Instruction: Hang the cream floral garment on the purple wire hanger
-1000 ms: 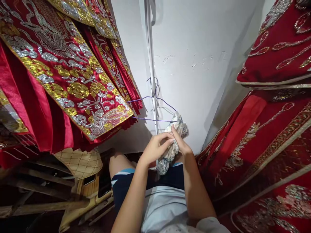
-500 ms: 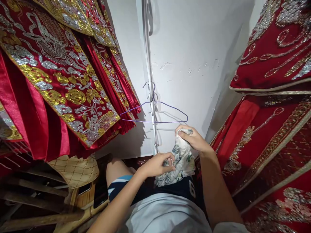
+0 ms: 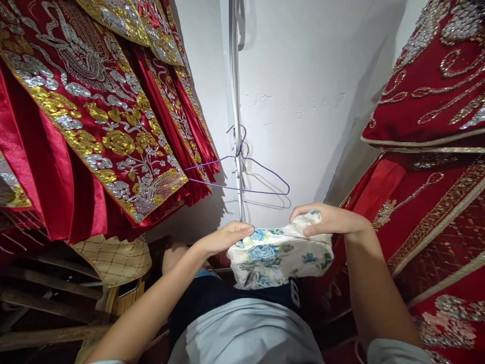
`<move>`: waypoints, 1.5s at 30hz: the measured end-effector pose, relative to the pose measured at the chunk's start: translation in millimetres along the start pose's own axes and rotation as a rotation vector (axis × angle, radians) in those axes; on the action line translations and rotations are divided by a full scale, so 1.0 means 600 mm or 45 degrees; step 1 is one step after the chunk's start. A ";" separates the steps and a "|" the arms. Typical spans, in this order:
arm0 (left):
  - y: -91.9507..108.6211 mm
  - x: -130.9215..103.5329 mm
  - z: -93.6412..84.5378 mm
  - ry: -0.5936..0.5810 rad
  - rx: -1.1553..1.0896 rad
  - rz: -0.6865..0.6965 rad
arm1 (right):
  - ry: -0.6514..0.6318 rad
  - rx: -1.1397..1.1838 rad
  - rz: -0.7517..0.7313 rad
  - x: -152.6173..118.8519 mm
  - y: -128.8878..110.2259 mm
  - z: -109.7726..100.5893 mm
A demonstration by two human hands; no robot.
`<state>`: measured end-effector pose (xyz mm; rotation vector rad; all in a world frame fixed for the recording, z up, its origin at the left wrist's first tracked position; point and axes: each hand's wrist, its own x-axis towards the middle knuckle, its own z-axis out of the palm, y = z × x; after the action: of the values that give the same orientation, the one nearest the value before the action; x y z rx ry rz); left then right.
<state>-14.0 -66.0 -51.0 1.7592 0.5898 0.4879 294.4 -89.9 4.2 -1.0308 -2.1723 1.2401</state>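
Observation:
A white cloth garment with blue flowers and green leaves is stretched between my two hands, above my lap. My left hand pinches its upper left edge, thumb on top. At the upper right corner my right hand grips the bunched edge with thumb and fingers. The lower part of the fabric hangs loose and crumpled; its exact kind I cannot make out. Just beyond the hands, a purple wire hanger hangs by its hook from a white vertical strip on the wall, with nothing on it.
Red embroidered garments with gold and silver hang at the left. More red beaded garments hang close by my right arm. A wooden chair with a cream quilted cloth stands at lower left. The white wall is ahead.
My left hand has taken hold of the cloth's edge, and my right hand has moved right and down. The bunched fabric is now spread wide between them. The view has shifted slightly.

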 end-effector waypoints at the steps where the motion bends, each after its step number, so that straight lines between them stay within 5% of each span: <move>1: 0.004 -0.007 -0.012 -0.050 0.034 -0.029 | -0.059 0.023 0.040 -0.006 0.008 -0.007; 4: 0.018 -0.028 -0.049 -0.078 0.363 -0.098 | -0.018 0.033 0.145 -0.010 0.035 -0.020; 7: 0.031 -0.047 -0.068 0.104 0.794 -0.082 | 0.442 0.067 0.126 0.012 0.072 -0.032; 10: 0.044 -0.058 -0.049 0.111 0.978 -0.013 | 0.976 0.227 -0.101 0.065 0.113 -0.056; 13: 0.060 -0.056 -0.008 0.192 1.029 0.104 | 1.178 0.482 -0.289 0.141 0.136 -0.088; 17: 0.079 -0.041 0.016 0.429 1.030 0.239 | 1.051 0.657 -0.302 0.242 0.122 -0.123; 22: 0.076 -0.048 -0.019 0.579 0.905 0.158 | 0.869 0.497 -0.170 0.304 0.082 -0.123; 26: 0.050 -0.086 -0.060 0.685 0.905 0.086 | 0.823 0.390 -0.063 0.293 0.063 -0.110; 32: -0.026 -0.118 -0.145 0.583 1.011 -0.034 | 0.596 0.369 -0.209 0.245 0.021 -0.119; 35: -0.054 -0.091 -0.195 0.743 0.916 0.046 | 0.489 0.363 -0.175 0.232 0.002 -0.135; 39: -0.045 -0.025 -0.250 1.081 0.759 0.145 | 0.479 0.383 -0.091 0.222 -0.016 -0.162; 45: -0.041 0.011 -0.272 1.264 0.769 0.096 | 0.485 0.387 -0.034 0.214 -0.035 -0.176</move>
<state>-110.5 66.8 -33.3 2.0289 1.4794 1.3705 276.5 60.0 76.3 -1.0085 -1.6486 1.2012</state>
